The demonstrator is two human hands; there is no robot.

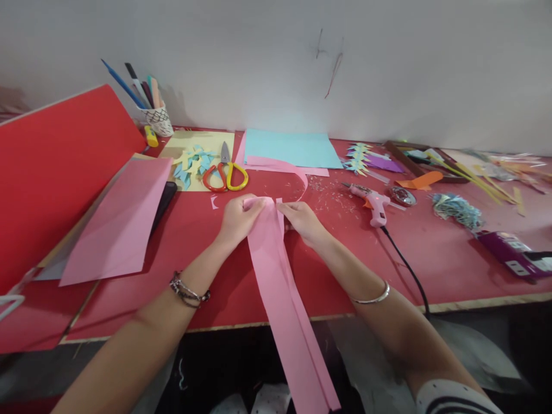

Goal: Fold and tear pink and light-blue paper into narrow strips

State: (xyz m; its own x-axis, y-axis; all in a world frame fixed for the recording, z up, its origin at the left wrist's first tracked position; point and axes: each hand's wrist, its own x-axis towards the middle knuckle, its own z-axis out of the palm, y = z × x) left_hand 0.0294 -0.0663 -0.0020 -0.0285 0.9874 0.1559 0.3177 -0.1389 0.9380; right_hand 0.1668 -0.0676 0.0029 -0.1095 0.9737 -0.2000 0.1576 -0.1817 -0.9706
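Observation:
A long strip of pink paper point(276, 287) hangs from both my hands, over the table's front edge and down towards my lap. A lengthwise fold or split runs along its right side. My left hand point(240, 217) pinches its upper left end between thumb and fingers. At the upper right, my right hand point(303, 221) grips the narrow edge portion of the same paper, close beside the left. Beyond the hands lie scissors point(225, 172) with one red and one yellow handle, and a curled thin pink strip point(297, 172).
A pink glue gun point(371, 201) with a black cord lies to the right, near a purple box point(515, 253). Cut paper pieces point(194, 164), light blue sheets point(291, 148) and a pen cup point(158, 119) stand at the back. Pink sheets point(118, 221) lean at the left.

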